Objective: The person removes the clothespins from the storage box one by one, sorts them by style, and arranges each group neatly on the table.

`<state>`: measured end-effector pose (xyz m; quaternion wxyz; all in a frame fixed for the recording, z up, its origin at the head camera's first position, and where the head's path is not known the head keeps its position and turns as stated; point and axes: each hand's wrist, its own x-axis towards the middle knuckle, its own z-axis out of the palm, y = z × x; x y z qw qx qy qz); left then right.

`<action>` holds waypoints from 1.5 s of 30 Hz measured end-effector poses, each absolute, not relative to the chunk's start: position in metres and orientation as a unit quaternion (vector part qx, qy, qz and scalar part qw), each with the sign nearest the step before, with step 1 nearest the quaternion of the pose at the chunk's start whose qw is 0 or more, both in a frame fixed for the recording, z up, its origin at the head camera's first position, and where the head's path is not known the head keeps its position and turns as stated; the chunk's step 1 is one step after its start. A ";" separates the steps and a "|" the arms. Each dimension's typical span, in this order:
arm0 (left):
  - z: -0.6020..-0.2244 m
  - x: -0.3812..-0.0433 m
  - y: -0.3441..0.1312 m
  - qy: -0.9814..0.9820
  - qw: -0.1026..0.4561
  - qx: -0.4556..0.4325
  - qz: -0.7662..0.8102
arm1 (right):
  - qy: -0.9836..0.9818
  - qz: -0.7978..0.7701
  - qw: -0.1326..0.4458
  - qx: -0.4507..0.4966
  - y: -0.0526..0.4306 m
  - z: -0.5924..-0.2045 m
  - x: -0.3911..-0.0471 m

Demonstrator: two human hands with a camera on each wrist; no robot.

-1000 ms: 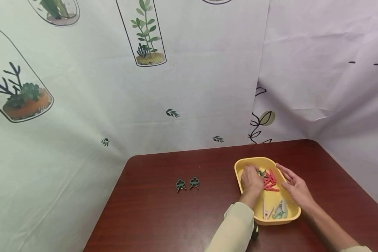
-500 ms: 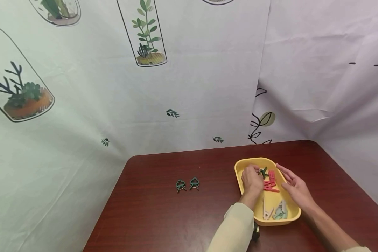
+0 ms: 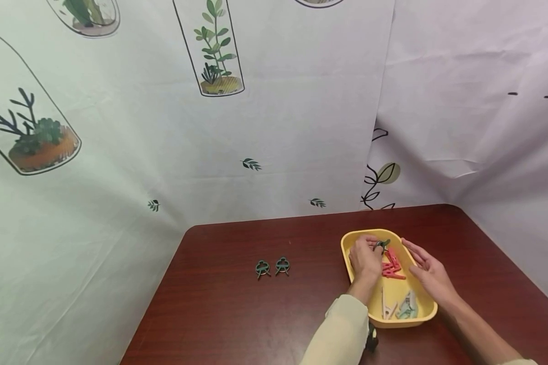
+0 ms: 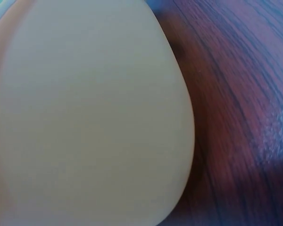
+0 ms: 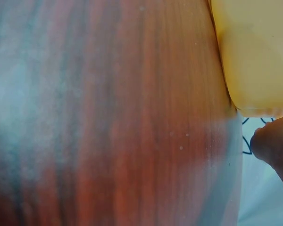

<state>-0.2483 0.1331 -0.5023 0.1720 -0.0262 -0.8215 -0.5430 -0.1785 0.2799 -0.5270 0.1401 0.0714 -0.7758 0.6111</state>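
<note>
A yellow tray (image 3: 395, 304) sits on the right side of the table. Inside its far half is my left hand (image 3: 365, 258), which pinches a dark green clip (image 3: 382, 245) between thumb and fingertips. Red clothespins (image 3: 394, 266) lie in the tray just right of that hand. Against the tray's right rim rests my right hand (image 3: 431, 276), fingers extended along the outside. In the right wrist view a fingertip (image 5: 264, 141) shows near the tray's corner (image 5: 254, 89). A pale curved surface (image 4: 94, 113) fills most of the left wrist view, and the left fingers are not visible there.
Two green clips (image 3: 262, 268) stand side by side on the dark red-brown table (image 3: 237, 314), left of the tray. The tray's near end holds pale clothespins (image 3: 386, 309) and pale green clips (image 3: 408, 306). A printed cloth (image 3: 292, 132) hangs behind the table.
The green clip at my left fingertips has risen slightly and turned among the red clothespins, some of which shifted. My right hand has stayed at the tray's rim.
</note>
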 end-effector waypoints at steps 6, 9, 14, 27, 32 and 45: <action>-0.503 -0.250 0.134 -0.809 0.176 -0.025 -0.560 | -0.773 0.616 0.135 0.069 0.280 -0.527 -0.179; -0.503 -0.251 0.134 -0.804 0.177 -0.026 -0.568 | -0.772 0.616 0.137 0.069 0.280 -0.526 -0.179; -0.503 -0.251 0.133 -0.796 0.179 -0.029 -0.578 | -0.780 0.608 0.135 0.066 0.279 -0.525 -0.177; -0.502 -0.251 0.132 -0.776 0.205 -0.036 -0.596 | -0.792 0.595 0.129 0.056 0.278 -0.523 -0.176; -0.496 -0.249 0.129 -0.759 0.208 -0.039 -0.615 | -0.789 0.597 0.131 0.058 0.279 -0.523 -0.176; -0.497 -0.253 0.128 -0.711 0.232 -0.060 -0.661 | -0.784 0.604 0.131 0.064 0.279 -0.524 -0.176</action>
